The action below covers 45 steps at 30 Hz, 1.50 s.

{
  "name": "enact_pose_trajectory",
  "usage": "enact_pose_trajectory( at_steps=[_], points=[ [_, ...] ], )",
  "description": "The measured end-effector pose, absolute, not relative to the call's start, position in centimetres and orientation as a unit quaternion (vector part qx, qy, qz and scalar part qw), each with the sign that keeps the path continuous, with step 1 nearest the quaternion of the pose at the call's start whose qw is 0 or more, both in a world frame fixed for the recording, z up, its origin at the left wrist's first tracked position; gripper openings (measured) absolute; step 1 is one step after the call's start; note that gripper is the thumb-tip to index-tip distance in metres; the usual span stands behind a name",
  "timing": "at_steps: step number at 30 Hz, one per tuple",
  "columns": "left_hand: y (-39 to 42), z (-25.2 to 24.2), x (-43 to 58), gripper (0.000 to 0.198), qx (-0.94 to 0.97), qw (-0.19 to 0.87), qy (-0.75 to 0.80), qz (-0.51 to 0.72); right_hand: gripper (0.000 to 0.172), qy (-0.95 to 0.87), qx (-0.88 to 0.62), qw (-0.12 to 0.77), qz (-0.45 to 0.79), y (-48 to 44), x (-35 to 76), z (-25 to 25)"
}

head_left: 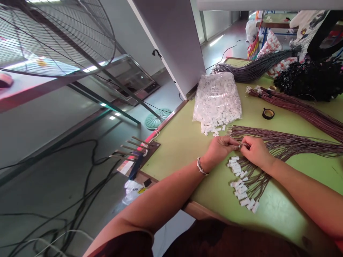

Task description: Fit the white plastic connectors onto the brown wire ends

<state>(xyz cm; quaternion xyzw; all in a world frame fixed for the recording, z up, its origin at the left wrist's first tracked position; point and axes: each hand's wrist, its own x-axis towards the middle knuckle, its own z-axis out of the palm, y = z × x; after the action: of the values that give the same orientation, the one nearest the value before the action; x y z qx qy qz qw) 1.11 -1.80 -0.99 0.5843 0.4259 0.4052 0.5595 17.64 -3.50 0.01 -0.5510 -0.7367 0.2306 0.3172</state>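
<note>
Crosswise, wires (pixel 284 140), tips leftward.

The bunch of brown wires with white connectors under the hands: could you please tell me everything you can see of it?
The bunch of brown wires lies loose on the green table, fanned toward the near edge. Each thin wire ends in a small white connector, plastic by its look, in a ragged row. Its upper part passes beneath the right hand; the left hand, alongside, does not touch it.

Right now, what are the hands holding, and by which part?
The left hand and right hand pinch one brown wire by its end; any connector there is hidden.
</note>
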Motion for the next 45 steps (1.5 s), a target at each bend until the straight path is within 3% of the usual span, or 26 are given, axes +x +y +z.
enact_pose_trajectory(
  at_steps=[11,17,23,34,39,42,45],
  points=[
    [-1.7,-1.5,1.0,0.014,0.546,0.602,0.406,0.417,0.011,-0.717,-0.557,0.326,0.264,-3.3,17.9,-0.2],
    [-1.8,-1.4,1.3,0.002,0.601,0.552,0.396,0.421,0.009,-0.719,-0.563,0.316,0.256,-3.4,17.6,-0.2],
    [-1.8,-1.3,1.2,0.006,0.644,0.501,0.401,0.416,0.009,-0.713,-0.571,0.31,0.264,-3.2,17.6,-0.1],
    [-1.7,-1.6,0.7,0.004,0.573,0.569,0.425,0.409,0.012,-0.687,-0.549,0.325,0.349,-2.9,18.3,0.0],
    [-2.6,-0.1,0.1,0.01,0.646,0.559,0.438,0.281,0.022,-0.543,-0.545,0.438,0.464,-2.6,18.8,0.1],
    [-4.1,1.6,0.6,0.012,0.759,0.547,0.307,0.173,0.034,-0.483,-0.549,0.478,0.487,-2.7,18.8,0.2],
    [-4.5,2.6,0.5,0.016,0.816,0.522,0.194,0.153,0.035,-0.519,-0.543,0.456,0.477,-2.9,18.7,0.3]
  ],
)
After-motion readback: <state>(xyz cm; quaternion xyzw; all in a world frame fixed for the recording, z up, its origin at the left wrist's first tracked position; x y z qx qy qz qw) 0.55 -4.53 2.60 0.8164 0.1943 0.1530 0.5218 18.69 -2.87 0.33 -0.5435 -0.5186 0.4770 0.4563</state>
